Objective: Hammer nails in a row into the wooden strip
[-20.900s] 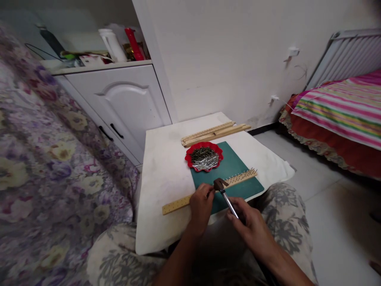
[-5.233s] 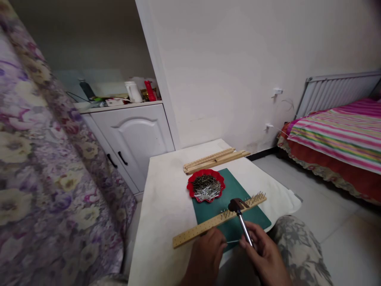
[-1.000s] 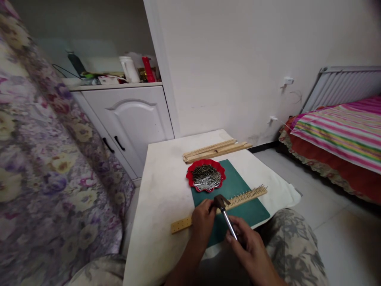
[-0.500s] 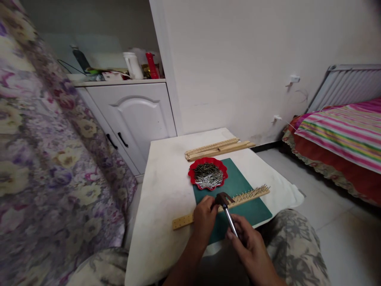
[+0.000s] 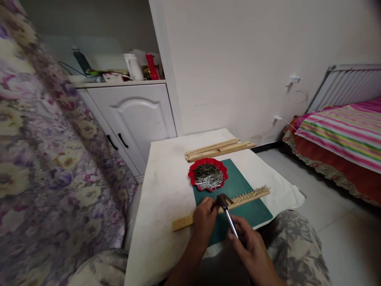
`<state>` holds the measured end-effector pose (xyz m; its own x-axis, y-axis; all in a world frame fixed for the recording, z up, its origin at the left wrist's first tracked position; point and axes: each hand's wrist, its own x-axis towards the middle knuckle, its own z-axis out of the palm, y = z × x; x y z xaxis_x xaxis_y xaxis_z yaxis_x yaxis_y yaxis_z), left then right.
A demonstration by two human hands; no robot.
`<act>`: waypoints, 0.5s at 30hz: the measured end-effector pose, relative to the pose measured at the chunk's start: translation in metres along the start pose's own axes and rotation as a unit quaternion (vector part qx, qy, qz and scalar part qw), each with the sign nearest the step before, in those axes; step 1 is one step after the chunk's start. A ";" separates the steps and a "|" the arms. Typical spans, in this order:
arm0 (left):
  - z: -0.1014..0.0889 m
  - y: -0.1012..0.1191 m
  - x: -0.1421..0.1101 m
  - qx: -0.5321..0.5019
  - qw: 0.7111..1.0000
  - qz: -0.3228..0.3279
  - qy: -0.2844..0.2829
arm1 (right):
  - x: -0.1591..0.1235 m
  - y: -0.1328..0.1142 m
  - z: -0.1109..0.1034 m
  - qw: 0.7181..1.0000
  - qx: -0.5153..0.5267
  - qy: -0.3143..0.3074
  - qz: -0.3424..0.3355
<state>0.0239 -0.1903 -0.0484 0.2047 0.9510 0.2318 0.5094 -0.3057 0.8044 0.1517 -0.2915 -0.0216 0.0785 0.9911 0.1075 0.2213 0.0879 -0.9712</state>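
Observation:
My right hand (image 5: 248, 242) is wrapped around the handle of a claw hammer (image 5: 228, 216) with a dark head and a shiny shaft. The hammer head is over a narrow wooden strip (image 5: 183, 223), close to the fingertips of my left hand (image 5: 206, 216). Those fingers are pinched together at the strip; what they hold, if anything, is hidden. Many nails (image 5: 251, 195) stand in rows along the strip's right part, while its left end shows small holes. Beneath lies a green mat (image 5: 238, 178). A red scalloped bowl (image 5: 190, 174) full of loose nails (image 5: 208, 174) sits on the mat's far left corner.
More wooden strips (image 5: 220, 150) lie at the back of the white-covered table (image 5: 157, 178). A floral curtain (image 5: 89, 159) hangs at left, beside a white cabinet (image 5: 139, 119). At right is a bed (image 5: 351, 135) with a striped cover. My knees (image 5: 297, 242) flank the table.
Almost nothing differs. The hammer head is a touch lower and to the right; both hands hold nearly the same positions.

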 end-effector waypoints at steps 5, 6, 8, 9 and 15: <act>-0.001 0.001 -0.001 0.009 1.000 0.006 0.003 | 0.000 0.000 -0.001 1.000 0.016 -0.004 0.005; -0.001 0.001 -0.001 0.011 1.000 0.008 0.002 | -0.001 0.000 -0.001 1.000 0.025 0.000 0.006; -0.001 0.001 -0.001 0.009 1.000 0.013 -0.005 | -0.002 0.000 -0.002 0.999 0.040 0.010 0.013; -0.001 0.002 -0.001 0.005 1.000 0.017 -0.010 | -0.003 0.000 -0.003 0.999 0.044 0.016 0.016; -0.012 0.002 0.002 -0.018 0.999 0.038 -0.029 | -0.007 0.008 -0.011 0.998 0.049 0.032 0.032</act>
<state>0.0156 -0.1886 -0.0398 0.2904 0.9206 0.2609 0.4606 -0.3735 0.8052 0.1640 -0.2987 -0.0272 0.1523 0.9868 0.0545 0.1186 0.0365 -0.9923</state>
